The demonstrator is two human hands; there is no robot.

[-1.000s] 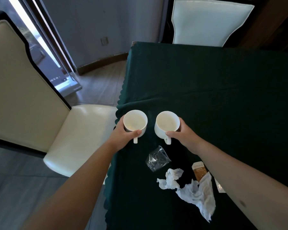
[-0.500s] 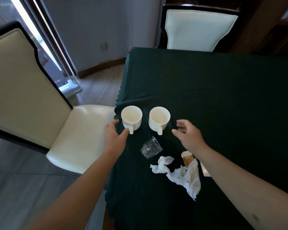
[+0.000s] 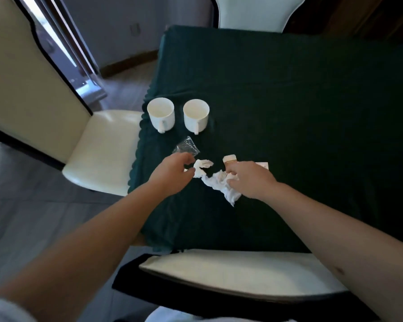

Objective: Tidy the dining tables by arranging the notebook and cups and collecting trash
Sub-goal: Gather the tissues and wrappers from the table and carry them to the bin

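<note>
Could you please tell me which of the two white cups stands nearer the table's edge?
The left cup, beside the cream chair; it stands right at the tablecloth's scalloped edge, while the right cup sits further in.

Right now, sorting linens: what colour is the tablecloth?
Dark green tablecloth, plain; clearest in the head view.

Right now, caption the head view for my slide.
Both hands, left and right, reach crumpled tissues below two white mugs.

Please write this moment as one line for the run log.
cups: side by side, released | left hand: reaching tissue | right hand: on tissue
</note>
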